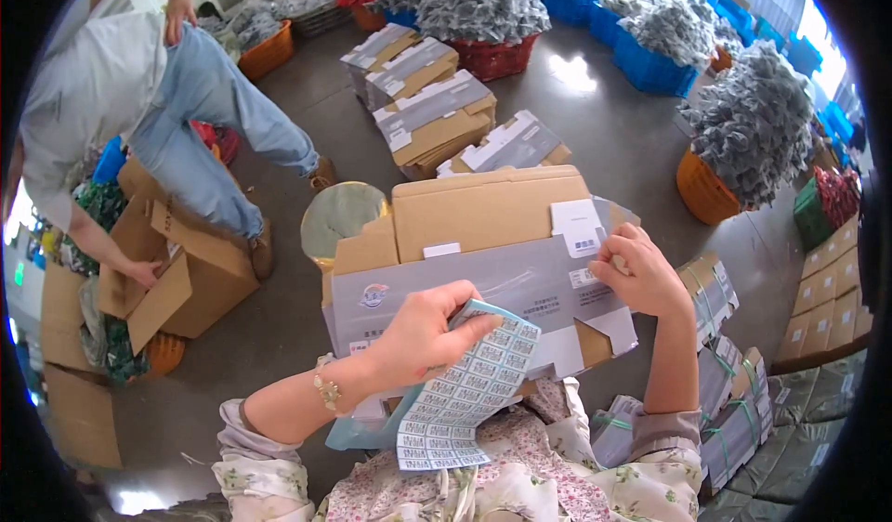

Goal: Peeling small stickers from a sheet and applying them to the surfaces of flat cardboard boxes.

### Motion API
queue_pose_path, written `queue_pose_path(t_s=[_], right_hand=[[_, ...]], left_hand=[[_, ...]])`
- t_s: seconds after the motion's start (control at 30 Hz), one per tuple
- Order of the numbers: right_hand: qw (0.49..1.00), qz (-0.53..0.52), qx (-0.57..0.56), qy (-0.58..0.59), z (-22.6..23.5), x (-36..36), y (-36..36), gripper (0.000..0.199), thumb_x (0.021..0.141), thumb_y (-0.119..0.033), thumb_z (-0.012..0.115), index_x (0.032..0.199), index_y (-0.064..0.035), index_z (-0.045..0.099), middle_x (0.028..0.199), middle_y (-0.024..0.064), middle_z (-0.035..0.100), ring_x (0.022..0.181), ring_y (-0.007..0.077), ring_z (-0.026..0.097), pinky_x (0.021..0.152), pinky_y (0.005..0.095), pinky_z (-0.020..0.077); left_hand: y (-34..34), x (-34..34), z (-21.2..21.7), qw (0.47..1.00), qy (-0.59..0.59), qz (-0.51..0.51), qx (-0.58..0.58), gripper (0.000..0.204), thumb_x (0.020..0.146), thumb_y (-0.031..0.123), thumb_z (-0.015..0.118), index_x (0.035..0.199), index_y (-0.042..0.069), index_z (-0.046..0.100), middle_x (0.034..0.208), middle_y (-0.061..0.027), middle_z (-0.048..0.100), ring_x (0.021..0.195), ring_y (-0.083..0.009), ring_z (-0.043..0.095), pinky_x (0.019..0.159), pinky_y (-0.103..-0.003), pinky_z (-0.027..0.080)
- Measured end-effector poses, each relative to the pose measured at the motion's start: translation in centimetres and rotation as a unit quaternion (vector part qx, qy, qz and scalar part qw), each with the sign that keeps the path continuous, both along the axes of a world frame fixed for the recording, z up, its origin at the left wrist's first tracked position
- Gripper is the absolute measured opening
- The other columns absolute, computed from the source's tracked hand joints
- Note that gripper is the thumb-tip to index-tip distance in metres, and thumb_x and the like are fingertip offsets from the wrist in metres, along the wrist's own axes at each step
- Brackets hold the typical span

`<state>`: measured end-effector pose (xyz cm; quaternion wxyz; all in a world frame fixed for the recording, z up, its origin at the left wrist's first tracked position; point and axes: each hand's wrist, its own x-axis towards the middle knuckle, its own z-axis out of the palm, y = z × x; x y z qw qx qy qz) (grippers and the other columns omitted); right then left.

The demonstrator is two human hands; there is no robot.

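My left hand [432, 332] grips a folded sheet of sticker labels [483, 364], pale blue-backed and printed with rows of small codes. The sheet hangs down over my lap. Under it lies a flattened grey-and-brown carton [446, 290], on top of a stack before me. My right hand [641, 271] is at the carton's right side, fingers curled together. Its fingertips touch the edge of a small white label [583, 278] on the grey panel; whether they pinch anything is hidden. Just above sits a larger white label [578, 225].
A round stool [344, 220] stands left of the carton. Stacks of flat cartons [432, 118] lie ahead, and strapped bundles [729, 401] at right. Baskets of grey foliage [711, 188] stand beyond. At left, another person [158, 104] reaches into an open box [186, 271].
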<state>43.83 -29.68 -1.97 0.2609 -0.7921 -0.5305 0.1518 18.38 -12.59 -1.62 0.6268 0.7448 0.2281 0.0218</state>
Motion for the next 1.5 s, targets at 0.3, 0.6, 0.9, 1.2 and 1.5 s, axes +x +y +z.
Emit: queue_pose_path(t_s=[0.3, 0.6, 0.9, 1.2, 1.5], right_hand=[[0.987, -0.134, 0.017, -0.084, -4.0, -0.3, -0.8, 0.033, 0.07, -0.016, 0.069, 0.074, 0.0024, 0.042, 0.08, 0.0157, 0.042, 0.08, 0.0323, 0.045, 0.072, 0.0422, 0.0381], [0.972, -0.107, -0.017, -0.206, -1.0, -3.4, -0.1, 0.039, 0.092, -0.04, 0.059, 0.097, -0.0014, 0.067, 0.088, 0.0148, 0.067, 0.079, 0.0317, 0.063, 0.072, 0.0405, 0.0505], [0.985, -0.158, -0.003, -0.068, -0.6, -1.6, -0.4, 0.039, 0.091, -0.039, 0.062, 0.098, -0.0001, 0.064, 0.092, 0.0139, 0.066, 0.081, 0.0281, 0.062, 0.073, 0.0417, 0.0487], [0.906, -0.225, 0.261, 0.245, -3.7, 0.9, -3.6, 0.034, 0.097, -0.029, 0.056, 0.105, 0.0041, 0.058, 0.093, 0.0055, 0.058, 0.075, 0.0146, 0.049, 0.067, 0.035, 0.0444], [0.833, -0.214, 0.302, 0.41, -21.8, 11.4, 0.0, 0.021, 0.089, -0.023, 0.06, 0.092, -0.0033, 0.056, 0.07, 0.001, 0.045, 0.057, 0.0138, 0.043, 0.052, 0.0299, 0.0383]], left_hand=[[-0.4, 0.6, -3.9, 0.961, -0.17, 0.007, 0.217, 0.029, 0.08, 0.023, 0.069, 0.085, -0.001, 0.054, 0.072, -0.0193, 0.058, 0.068, -0.0341, 0.06, 0.06, -0.041, 0.045], [-0.2, -0.8, -2.4, 0.975, -0.176, 0.023, 0.133, 0.026, 0.075, 0.018, 0.066, 0.075, -0.003, 0.052, 0.067, -0.0205, 0.056, 0.067, -0.0357, 0.058, 0.059, -0.041, 0.044], [0.3, -0.2, -1.9, 0.976, -0.188, 0.026, 0.106, 0.029, 0.071, 0.018, 0.07, 0.071, -0.004, 0.052, 0.069, -0.021, 0.057, 0.066, -0.034, 0.057, 0.06, -0.041, 0.043], [0.7, -2.1, 2.8, 0.958, -0.275, 0.003, -0.077, 0.019, 0.087, 0.018, 0.063, 0.084, 0.002, 0.053, 0.071, -0.0015, 0.055, 0.069, -0.0078, 0.048, 0.061, -0.029, 0.04], [1.3, -1.0, 0.3, 0.96, -0.253, 0.015, -0.116, 0.021, 0.094, 0.023, 0.059, 0.098, 0.004, 0.052, 0.089, -0.0015, 0.056, 0.083, -0.0067, 0.047, 0.072, -0.026, 0.04]])
